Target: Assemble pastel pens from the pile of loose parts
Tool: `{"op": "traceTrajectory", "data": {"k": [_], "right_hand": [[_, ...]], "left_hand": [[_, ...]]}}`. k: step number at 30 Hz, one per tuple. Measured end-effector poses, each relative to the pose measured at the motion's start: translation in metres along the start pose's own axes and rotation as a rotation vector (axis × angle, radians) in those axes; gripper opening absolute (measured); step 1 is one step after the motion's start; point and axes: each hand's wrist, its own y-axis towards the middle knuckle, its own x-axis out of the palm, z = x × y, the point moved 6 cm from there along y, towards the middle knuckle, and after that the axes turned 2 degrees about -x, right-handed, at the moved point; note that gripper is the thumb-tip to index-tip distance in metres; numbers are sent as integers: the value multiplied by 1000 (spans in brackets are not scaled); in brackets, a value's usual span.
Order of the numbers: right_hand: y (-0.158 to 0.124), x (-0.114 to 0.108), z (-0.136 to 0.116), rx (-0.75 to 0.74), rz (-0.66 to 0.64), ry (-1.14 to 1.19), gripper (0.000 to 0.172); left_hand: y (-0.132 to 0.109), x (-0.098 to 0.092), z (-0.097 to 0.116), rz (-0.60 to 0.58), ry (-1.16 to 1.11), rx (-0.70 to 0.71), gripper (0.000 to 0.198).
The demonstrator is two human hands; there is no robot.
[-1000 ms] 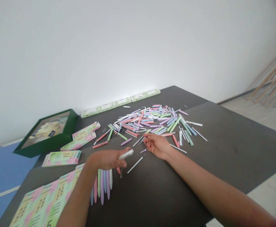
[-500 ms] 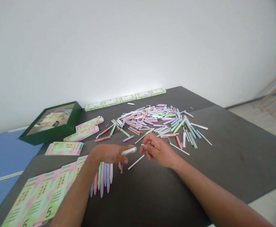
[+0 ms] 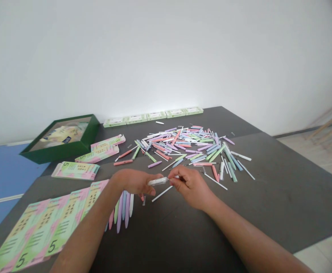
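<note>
Checking near stuff first: what's the left hand (image 3: pixel 135 182) got?

Narrow grip, fingers almost straight, on a clear plastic tube (image 3: pixel 158 181) held level above the dark tabletop (image 3: pixel 271 204).

Right hand (image 3: pixel 191 187)?

Also narrow, a tight pinch at the tube's right end, by a white tip (image 3: pixel 177 176). Both hands are on the tube, close together.

Room around them?

Lots on the right: bare tabletop runs out to the table edge. Left side's tighter. A fan of pastel pen barrels (image 3: pixel 123 210) lies just under the left forearm, flat pastel cards printed with a 5 (image 3: pixel 49 231) sit beside it, and a loose white stick (image 3: pixel 162 193) lies right below the tube.

Farther out?

A scattered heap of pastel pen parts (image 3: pixel 188 149) just past the hands, more printed cards (image 3: pixel 75 170) to the left, then an open green box (image 3: pixel 54 151) at the far-left corner. Small flat boxes (image 3: pixel 154 116) line the far edge by the white wall (image 3: pixel 154 57).
</note>
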Motion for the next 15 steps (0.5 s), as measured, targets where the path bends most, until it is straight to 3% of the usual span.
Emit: {"op": "traceTrajectory", "data": {"k": [7, 15], "right_hand": [[-2, -6, 7, 42, 66, 94, 5], [-3, 2, -3, -13, 8, 39, 6]], "left_hand": [[0, 2, -2, -7, -14, -4, 56], [-2, 0, 4, 27, 59, -45, 50]]}}
